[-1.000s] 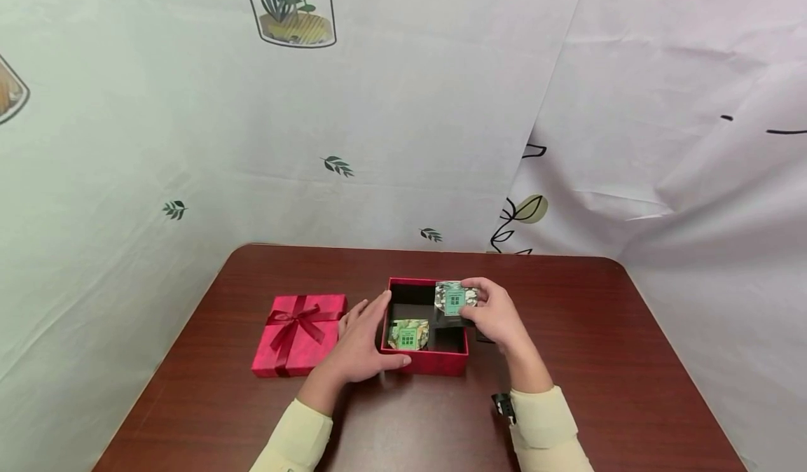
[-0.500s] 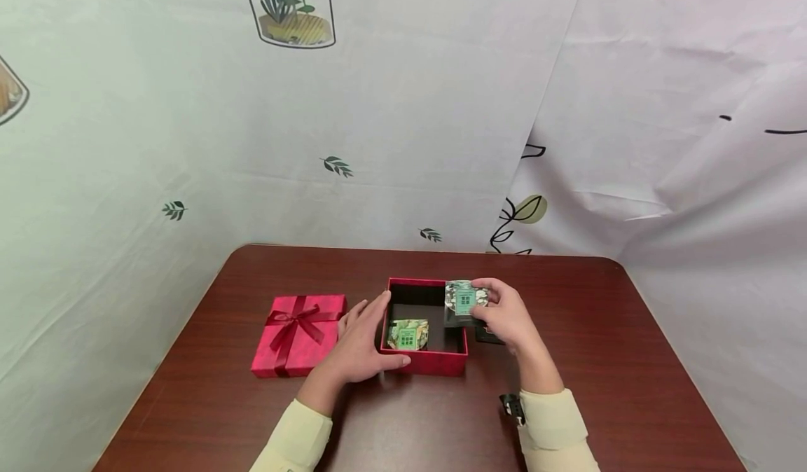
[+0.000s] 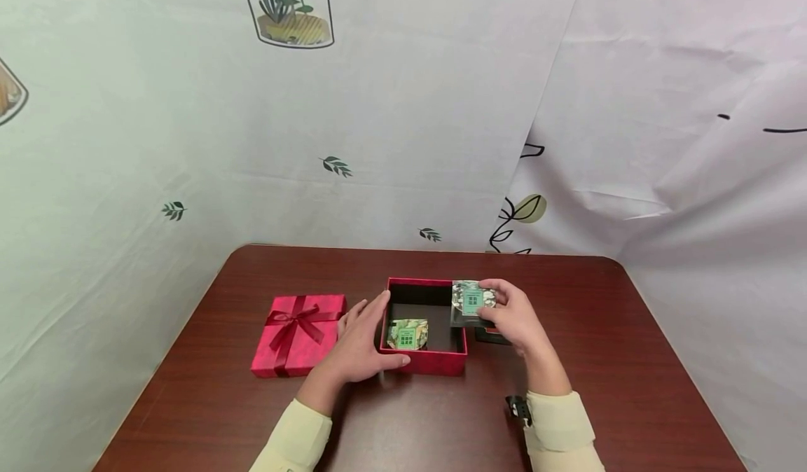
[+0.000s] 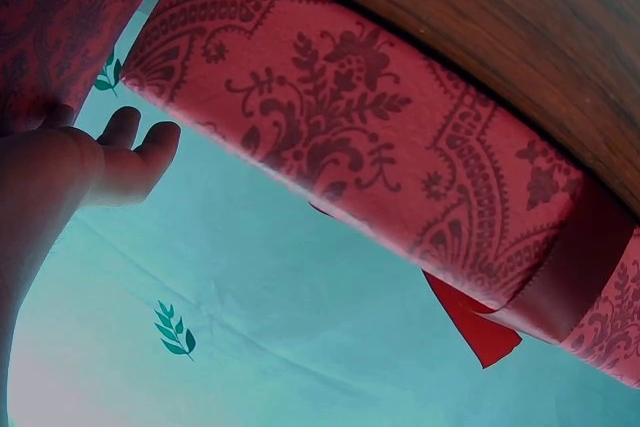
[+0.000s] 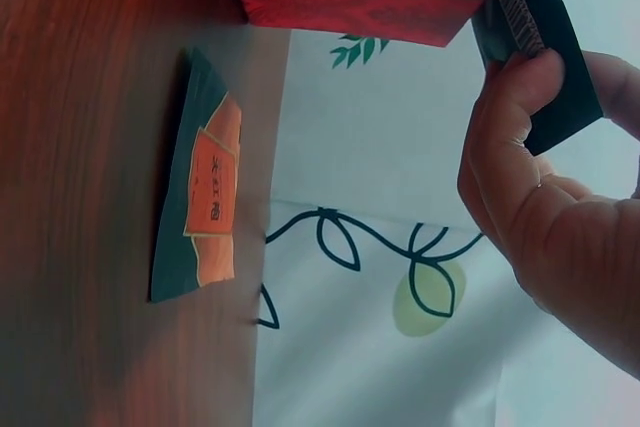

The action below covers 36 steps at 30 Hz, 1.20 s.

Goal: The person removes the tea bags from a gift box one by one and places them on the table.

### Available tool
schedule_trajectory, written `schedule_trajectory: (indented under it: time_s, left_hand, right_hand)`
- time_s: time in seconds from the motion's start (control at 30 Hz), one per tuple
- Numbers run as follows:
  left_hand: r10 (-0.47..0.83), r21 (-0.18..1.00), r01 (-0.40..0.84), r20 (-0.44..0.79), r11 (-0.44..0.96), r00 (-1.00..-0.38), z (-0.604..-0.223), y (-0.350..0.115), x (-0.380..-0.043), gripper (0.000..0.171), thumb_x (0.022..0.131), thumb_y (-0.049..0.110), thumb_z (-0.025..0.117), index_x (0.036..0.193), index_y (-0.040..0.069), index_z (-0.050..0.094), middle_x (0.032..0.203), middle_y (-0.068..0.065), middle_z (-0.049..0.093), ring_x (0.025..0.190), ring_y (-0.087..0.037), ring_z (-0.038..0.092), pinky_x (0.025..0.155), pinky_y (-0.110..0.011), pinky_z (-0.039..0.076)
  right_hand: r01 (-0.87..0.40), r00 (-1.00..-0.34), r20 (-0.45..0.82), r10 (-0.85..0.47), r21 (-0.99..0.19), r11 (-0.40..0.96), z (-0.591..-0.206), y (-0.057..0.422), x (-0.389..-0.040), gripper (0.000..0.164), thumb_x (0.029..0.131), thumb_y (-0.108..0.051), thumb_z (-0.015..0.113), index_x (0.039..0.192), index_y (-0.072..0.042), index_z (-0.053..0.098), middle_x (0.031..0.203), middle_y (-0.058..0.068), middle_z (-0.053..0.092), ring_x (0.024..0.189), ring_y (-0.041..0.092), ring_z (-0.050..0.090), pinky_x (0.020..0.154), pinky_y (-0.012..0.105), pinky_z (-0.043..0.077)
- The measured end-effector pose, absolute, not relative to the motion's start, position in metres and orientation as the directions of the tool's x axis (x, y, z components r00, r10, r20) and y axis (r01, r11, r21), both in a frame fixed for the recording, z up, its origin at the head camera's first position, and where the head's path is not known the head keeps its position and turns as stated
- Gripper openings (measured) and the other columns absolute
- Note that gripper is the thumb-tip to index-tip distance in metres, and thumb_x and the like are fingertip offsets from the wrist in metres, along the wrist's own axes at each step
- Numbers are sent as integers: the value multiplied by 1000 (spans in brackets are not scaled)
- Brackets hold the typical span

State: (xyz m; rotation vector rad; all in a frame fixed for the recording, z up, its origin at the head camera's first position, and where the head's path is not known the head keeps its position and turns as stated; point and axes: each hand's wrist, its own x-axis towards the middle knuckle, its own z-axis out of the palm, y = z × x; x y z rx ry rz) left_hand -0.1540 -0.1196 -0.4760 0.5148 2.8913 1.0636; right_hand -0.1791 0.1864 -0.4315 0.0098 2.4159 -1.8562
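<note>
In the head view, my right hand [image 3: 515, 318] pinches a dark sachet with a green label [image 3: 471, 300] between thumb and fingers, over the right rim of an open red box [image 3: 435, 364]. The right wrist view shows the held sachet's dark back [image 5: 562, 47] with a small barcode strip. My left hand [image 3: 361, 346] rests against the box's left side, fingers extended and thumb along the front wall. Inside the box, at the front left, lies another sachet with a green, leafy print [image 3: 407, 335].
Left of the box lies a red patterned lid [image 3: 267, 362] with a dark red bow. An orange-labelled black sachet [image 5: 212, 182] lies on the brown table [image 3: 416, 430] right of the box, partly hidden in the head view. A printed white cloth [image 3: 403, 108] hangs behind.
My right hand has moved right with the green-labelled sachet, from above the box interior to over its right rim. My left hand has stayed on the box.
</note>
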Motion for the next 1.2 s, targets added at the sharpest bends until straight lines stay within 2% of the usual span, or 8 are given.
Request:
schedule_trajectory:
  time_s: [0.5,1.2]
  left_hand:
    - [308,620,290,81,729,-948,-476,-120,-154,119,66,58,86,161,25,22,162,8,25,145,-34,18,110,-61,12]
    - [310,630,287,76,722,-948,-475,-120,-154,120,65,58,86,161,24,23,161,7,26,145,-34,18,109,-63,13]
  right_hand:
    - [87,-994,-100,-44,-969,231,-432,198,-178,47,90,8,63,135,1,52,121,23,63,97,28,61,76,30,54]
    - [76,-996,-86,-39,-974,216,-437,217,-177,50,90,10,64,137,2,49,121,24,60,95,27,59,74,29,54]
